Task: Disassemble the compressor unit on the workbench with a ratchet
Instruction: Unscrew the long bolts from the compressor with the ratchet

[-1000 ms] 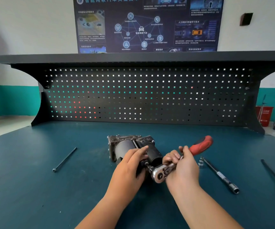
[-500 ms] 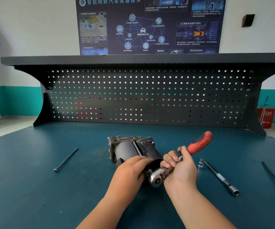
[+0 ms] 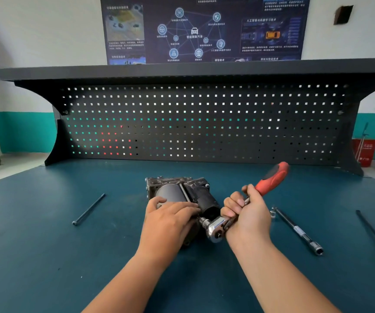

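ratchet [image 3: 271, 179] in right hand [image 3: 248, 214]

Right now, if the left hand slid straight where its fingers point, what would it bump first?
Probably the black end of the compressor, by the left hand; beyond it, the right hand gripping the ratchet.

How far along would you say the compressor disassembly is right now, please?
Early. Done, apparently: one long bolt lies loose on the workbench. In hand: the right hand grips the ratchet, its head at the near end of the compressor, while the left hand presses on the body. Left: the housing is in one piece.
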A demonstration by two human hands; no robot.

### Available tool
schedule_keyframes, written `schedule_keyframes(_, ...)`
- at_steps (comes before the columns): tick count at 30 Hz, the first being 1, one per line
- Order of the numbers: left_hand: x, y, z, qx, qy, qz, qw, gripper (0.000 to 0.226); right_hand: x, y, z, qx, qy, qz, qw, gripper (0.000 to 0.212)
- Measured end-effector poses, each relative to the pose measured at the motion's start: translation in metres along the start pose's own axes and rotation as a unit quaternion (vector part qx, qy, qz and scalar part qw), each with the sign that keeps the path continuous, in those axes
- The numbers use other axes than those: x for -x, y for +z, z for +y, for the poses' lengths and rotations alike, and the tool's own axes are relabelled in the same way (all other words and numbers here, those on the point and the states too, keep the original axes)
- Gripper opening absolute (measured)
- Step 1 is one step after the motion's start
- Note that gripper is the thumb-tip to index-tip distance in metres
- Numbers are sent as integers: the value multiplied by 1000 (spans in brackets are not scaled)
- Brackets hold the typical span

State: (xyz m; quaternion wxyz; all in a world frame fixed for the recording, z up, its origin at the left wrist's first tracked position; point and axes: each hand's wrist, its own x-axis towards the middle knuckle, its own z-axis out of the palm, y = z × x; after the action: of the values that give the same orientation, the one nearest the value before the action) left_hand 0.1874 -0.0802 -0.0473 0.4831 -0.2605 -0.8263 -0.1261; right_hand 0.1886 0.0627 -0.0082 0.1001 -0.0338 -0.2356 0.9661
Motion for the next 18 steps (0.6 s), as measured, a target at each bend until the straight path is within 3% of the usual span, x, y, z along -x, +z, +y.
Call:
schedule_keyframes(11,4,3,-4,68,-55,8,996,9,5,-2,6,-1,-37,-23,999,27)
schedule_keyframes(18,5,10,-5,93,-87,0,992,21,8,-4,13,23,-75,-31,996,28)
